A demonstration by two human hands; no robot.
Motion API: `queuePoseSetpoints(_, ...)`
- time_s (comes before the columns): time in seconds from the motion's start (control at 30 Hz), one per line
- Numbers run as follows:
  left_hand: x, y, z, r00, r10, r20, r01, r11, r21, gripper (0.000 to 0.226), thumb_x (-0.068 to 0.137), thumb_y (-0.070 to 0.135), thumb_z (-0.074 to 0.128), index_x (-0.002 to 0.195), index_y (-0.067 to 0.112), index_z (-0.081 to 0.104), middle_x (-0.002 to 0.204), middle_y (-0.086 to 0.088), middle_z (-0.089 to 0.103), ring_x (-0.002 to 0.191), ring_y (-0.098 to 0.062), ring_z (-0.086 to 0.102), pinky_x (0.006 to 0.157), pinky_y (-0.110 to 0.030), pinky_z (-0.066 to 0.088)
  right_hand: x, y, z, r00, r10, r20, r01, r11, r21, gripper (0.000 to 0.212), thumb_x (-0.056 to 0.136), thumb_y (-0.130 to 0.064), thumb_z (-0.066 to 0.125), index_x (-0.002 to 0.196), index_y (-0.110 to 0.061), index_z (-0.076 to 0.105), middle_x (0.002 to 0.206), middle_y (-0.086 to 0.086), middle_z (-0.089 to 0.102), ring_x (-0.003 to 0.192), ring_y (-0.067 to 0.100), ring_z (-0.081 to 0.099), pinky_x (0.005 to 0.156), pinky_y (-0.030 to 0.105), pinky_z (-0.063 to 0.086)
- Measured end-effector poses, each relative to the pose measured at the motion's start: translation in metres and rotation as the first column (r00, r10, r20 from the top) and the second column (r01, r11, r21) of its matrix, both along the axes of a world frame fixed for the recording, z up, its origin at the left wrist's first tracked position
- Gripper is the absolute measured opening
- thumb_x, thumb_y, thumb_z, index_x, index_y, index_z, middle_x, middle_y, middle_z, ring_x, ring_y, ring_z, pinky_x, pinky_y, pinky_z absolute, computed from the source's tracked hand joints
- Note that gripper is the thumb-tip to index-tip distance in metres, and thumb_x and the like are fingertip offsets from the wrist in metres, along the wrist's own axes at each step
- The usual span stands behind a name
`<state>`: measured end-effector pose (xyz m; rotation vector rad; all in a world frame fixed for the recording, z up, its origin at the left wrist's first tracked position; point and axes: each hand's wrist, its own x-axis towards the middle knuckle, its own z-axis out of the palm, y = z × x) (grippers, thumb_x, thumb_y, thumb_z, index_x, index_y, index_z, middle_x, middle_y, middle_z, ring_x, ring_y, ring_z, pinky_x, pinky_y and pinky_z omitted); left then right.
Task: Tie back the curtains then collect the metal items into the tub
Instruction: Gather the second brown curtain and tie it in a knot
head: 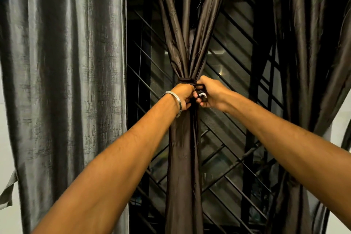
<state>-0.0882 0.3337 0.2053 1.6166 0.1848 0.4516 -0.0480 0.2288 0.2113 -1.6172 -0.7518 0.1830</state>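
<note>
A dark brown satin curtain (183, 148) hangs in the middle, gathered into a narrow bundle at waist height. A dark brown tie-back band (185, 80) wraps around the gathered part. My left hand (183, 95), with a silver bangle on its wrist, grips the band's end on the left of the bundle. My right hand (209, 93) grips the other end on the right, with a small white piece showing between the fingers. The two hands meet in front of the curtain. No tub or loose metal items are in view.
A grey sheen curtain (64, 81) hangs loose at the left, with a tie strap dangling at its lower left edge. Another dark brown curtain (311, 62) hangs at the right. Behind them is a window with a black diagonal metal grille (231, 138).
</note>
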Motion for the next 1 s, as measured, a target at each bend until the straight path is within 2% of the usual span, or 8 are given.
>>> queuePoseSetpoints(0.2,-0.007,-0.003,0.002,0.997,-0.048,-0.064,0.044,0.997,-0.069,0.038,0.099,0.024,0.039,0.064,0.02,0.053,0.029,0.006,0.036,0.028,-0.008,0.038,0.054,-0.025,0.028,-0.001,-0.001,-0.003,0.992,0.104,-0.073,-0.1,0.994,0.05,0.03,0.092,-0.028,0.035,0.077,-0.012,0.057,0.067,0.005,0.066,0.049,0.016,0.058,0.048,0.022,0.046)
queuePoseSetpoints(0.33,-0.008,0.003,0.004,0.991,-0.08,-0.109,0.066,0.99,-0.127,0.039,0.098,0.027,0.045,0.063,0.02,0.06,0.034,0.006,0.037,0.03,-0.008,0.038,0.048,-0.021,0.032,-0.003,-0.005,-0.001,0.989,0.126,-0.075,-0.124,0.992,0.019,0.028,0.092,-0.028,0.036,0.078,-0.015,0.056,0.075,0.005,0.07,0.059,0.017,0.065,0.054,0.024,0.05)
queuePoseSetpoints(0.4,-0.005,0.009,0.004,0.992,-0.062,-0.108,0.042,0.983,-0.177,0.033,0.099,0.025,0.046,0.069,0.018,0.061,0.047,0.003,0.047,0.042,-0.009,0.044,0.046,-0.019,0.038,-0.002,-0.006,-0.003,0.996,0.074,-0.058,-0.075,0.997,-0.032,0.025,0.091,-0.029,0.04,0.075,-0.018,0.055,0.079,0.004,0.07,0.068,0.018,0.066,0.063,0.029,0.052)
queuePoseSetpoints(0.53,-0.003,0.016,0.002,0.997,-0.07,-0.034,0.062,0.979,-0.192,0.031,0.105,0.02,0.035,0.083,0.013,0.057,0.077,-0.001,0.057,0.067,-0.014,0.054,0.063,-0.029,0.045,-0.002,-0.001,-0.004,0.99,-0.139,0.032,0.138,0.99,0.026,0.019,0.089,-0.029,0.045,0.077,-0.019,0.056,0.078,-0.002,0.063,0.072,0.015,0.062,0.072,0.033,0.047)
queuePoseSetpoints(0.63,-0.004,0.016,0.002,0.995,-0.1,0.02,0.102,0.976,-0.193,0.033,0.106,0.019,0.035,0.081,0.013,0.055,0.063,0.003,0.059,0.056,-0.011,0.059,0.063,-0.03,0.051,0.0,0.001,-0.003,0.97,-0.232,0.066,0.226,0.969,0.096,0.018,0.091,-0.024,0.046,0.08,-0.019,0.059,0.073,-0.002,0.062,0.062,0.014,0.057,0.064,0.03,0.043)
queuePoseSetpoints(0.73,-0.006,0.021,0.001,0.989,-0.139,0.058,0.148,0.966,-0.21,0.024,0.103,0.019,0.046,0.083,0.011,0.058,0.048,0.006,0.061,0.035,-0.001,0.054,0.039,-0.015,0.047,0.002,0.002,-0.005,0.963,-0.256,0.087,0.245,0.962,0.117,0.022,0.094,-0.017,0.043,0.081,-0.015,0.06,0.069,0.002,0.064,0.054,0.014,0.056,0.055,0.026,0.042)
queuePoseSetpoints(0.87,-0.007,0.031,-0.001,0.985,-0.145,0.097,0.166,0.95,-0.265,0.015,0.099,0.016,0.053,0.086,0.009,0.056,0.06,0.001,0.066,0.034,0.0,0.046,0.031,-0.007,0.027,0.009,0.003,-0.008,0.945,-0.315,0.088,0.29,0.931,0.22,0.022,0.094,-0.012,0.048,0.077,-0.016,0.062,0.069,0.004,0.067,0.054,0.014,0.06,0.052,0.025,0.044)
queuePoseSetpoints(1.0,-0.008,0.035,-0.003,0.98,-0.141,0.138,0.18,0.926,-0.331,0.013,0.1,0.016,0.052,0.09,0.009,0.055,0.076,-0.004,0.068,0.034,0.0,0.047,0.033,-0.006,0.03,0.015,0.008,-0.012,0.903,-0.406,0.141,0.337,0.873,0.353,0.016,0.089,-0.013,0.064,0.079,-0.023,0.072,0.08,0.002,0.074,0.063,0.011,0.067,0.055,0.023,0.05)
